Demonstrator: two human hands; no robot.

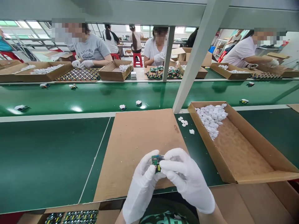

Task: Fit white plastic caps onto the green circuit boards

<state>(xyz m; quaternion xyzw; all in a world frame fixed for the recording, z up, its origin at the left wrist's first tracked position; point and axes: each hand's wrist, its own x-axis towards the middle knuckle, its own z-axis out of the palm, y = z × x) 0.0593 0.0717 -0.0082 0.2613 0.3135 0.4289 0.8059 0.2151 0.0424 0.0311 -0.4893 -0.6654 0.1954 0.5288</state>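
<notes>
A small green circuit board [157, 162] with a yellow part on it is held up between my two white-gloved hands, above the near part of a flat cardboard sheet [142, 133]. My left hand [146, 177] pinches its left side with thumb and fingers. On the board's right side, my right hand [184, 174] has its fingers closed against it; whatever else they may hold is hidden. To the right, an open cardboard box [247, 149] carries a heap of white round pieces [211, 118] at its far left corner.
Several loose white discs [183, 121] lie between sheet and box. A green conveyor [105, 96] beyond a pale rail bears small boards topped in white. A slanted post [198, 59] rises behind the sheet. Co-workers sit across. Below the table edge, a box holds more boards [80, 217].
</notes>
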